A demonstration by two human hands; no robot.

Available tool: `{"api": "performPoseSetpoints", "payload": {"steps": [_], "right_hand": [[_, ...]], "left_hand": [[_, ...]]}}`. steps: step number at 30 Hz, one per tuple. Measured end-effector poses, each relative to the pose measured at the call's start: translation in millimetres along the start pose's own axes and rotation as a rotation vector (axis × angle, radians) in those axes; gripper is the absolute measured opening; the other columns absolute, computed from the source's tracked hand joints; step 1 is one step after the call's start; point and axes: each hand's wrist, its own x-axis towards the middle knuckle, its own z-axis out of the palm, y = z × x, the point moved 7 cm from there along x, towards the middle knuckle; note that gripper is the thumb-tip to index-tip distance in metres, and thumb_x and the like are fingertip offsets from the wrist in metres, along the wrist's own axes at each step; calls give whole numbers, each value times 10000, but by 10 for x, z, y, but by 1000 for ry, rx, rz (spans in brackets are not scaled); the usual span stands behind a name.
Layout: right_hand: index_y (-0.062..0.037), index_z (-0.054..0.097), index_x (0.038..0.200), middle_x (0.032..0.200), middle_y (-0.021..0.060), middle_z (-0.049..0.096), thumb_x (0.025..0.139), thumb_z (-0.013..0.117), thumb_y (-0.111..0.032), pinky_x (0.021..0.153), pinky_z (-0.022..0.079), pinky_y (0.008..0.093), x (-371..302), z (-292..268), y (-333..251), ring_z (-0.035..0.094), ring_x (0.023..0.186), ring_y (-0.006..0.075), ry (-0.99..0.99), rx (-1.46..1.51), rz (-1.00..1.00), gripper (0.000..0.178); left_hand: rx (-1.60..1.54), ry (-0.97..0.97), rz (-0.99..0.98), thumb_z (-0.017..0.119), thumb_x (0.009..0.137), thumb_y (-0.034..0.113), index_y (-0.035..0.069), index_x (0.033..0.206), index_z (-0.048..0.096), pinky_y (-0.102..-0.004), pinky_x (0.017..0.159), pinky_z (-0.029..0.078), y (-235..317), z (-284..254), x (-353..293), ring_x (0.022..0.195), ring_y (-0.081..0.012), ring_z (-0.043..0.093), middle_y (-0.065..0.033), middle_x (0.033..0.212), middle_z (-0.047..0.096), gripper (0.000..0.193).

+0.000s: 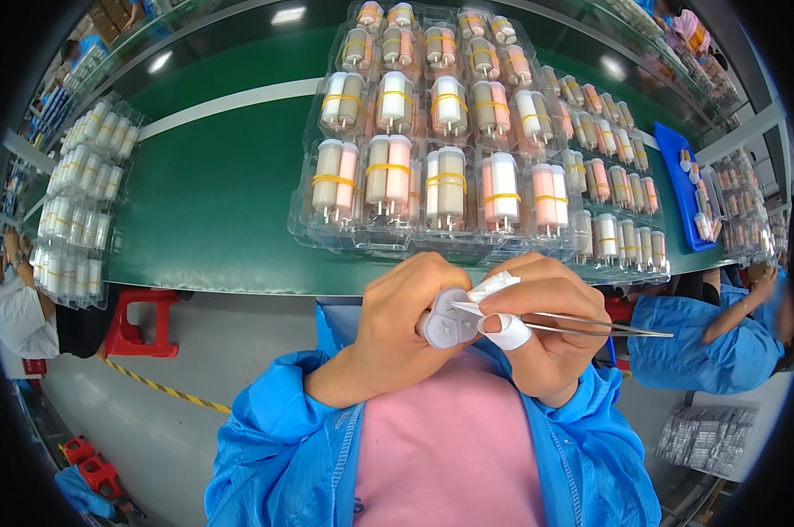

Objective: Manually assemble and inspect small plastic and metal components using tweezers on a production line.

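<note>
Tweezers (590, 324) in your right hand (551, 318) reach the end face of a twin-lobed grey piece (441, 331). That piece sits in your left hand (401, 316), in front of your chest by the near edge of the counter (212, 193). Your left fingers are wrapped round its body, leaving the end exposed; your right fingers pinch the tweezers, with white tape (508, 333) round the thumb. Whether the tips grip anything on that face, you cannot tell from this view.

Your likeliest trouble is the tips skating sideways, since they lie at a shallow slant to the face; pressing hard could scratch it or bend the small details there. Should your left grip slacken, the piece could twist under that push. The tape may also dull your feel for the squeeze. Reaching forward carelessly, you could knock the clear trays (388, 241) and tip their banded cylinders (450, 186).

The piece's end face looks up toward you and slightly right; its long axis seems to run back into your left palm, mostly hidden. Your tweezers lie nearly level across your view, tips pointing left, tail right and slightly lower.
</note>
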Motion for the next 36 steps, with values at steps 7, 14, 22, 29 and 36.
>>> {"api": "performPoseSetpoints", "payload": {"steps": [7,14,22,29,36], "right_hand": [[-15,681,802,768,106,665,680,744,-10,594,525,294,2,-6,-1,657,672,229,-12,32,3,137],[-9,679,798,766,106,665,685,733,-4,603,529,298,-4,-20,6,659,678,232,-14,52,5,125],[-9,680,792,756,103,663,682,729,5,606,532,295,12,-11,0,660,680,224,-35,24,16,121],[-9,686,807,764,108,665,679,738,-6,596,530,286,0,-14,27,661,681,221,-11,33,-2,138],[-10,690,819,775,110,667,670,750,-10,600,530,295,-1,-15,13,660,680,228,-5,46,-17,160]], "left_hand": [[5,-6,12,775,620,21,29,832,555,-321,523,420,22,4,11,606,-243,547,-100,719,558,306],[9,-16,26,785,629,43,24,837,559,-320,517,415,47,11,19,595,-243,536,-100,709,552,307],[-1,-11,5,789,624,46,29,843,565,-316,509,410,16,9,1,594,-231,541,-95,714,558,314],[6,-8,-24,799,626,56,35,846,566,-310,505,407,-2,5,1,589,-220,541,-86,711,555,321],[7,-3,-10,793,620,41,37,849,553,-314,498,400,-13,3,-9,580,-224,529,-84,702,539,331]]}}
